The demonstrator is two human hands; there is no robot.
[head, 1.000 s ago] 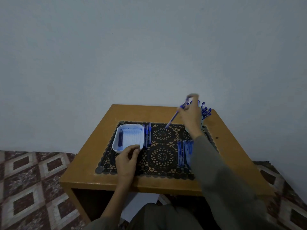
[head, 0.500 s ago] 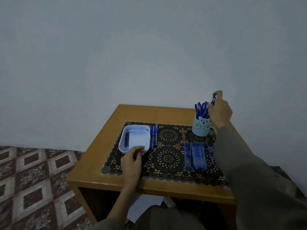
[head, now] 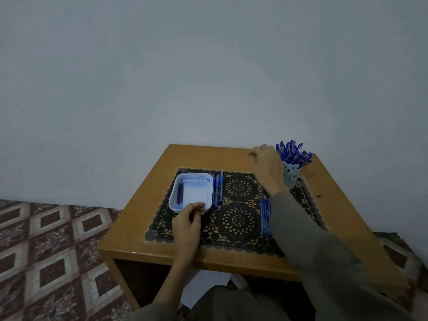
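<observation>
A pale blue cup with a bear face [head: 292, 177] stands at the back right of the table, packed with several blue pens [head: 293, 153]. My right hand [head: 266, 167] hovers just left of the cup with loose fingers and holds nothing. My left hand [head: 188, 224] rests on the black lace mat [head: 237, 220], its curled fingers touching the near rim of a white tray [head: 171, 201]. Blue refills lie in the tray. Two or three blue pens [head: 217, 188] lie beside the tray's right side. A row of pens [head: 265, 215] lies partly under my right sleeve.
The small wooden table [head: 143, 212] stands against a plain wall. Patterned floor tiles [head: 46, 251] spread to the left. White paper [head: 203, 286] lies under the table near my knees.
My right hand carried a pen to the cup, dropped it in and has drawn back to the cup's left, empty. My left hand has stayed at the tray.
</observation>
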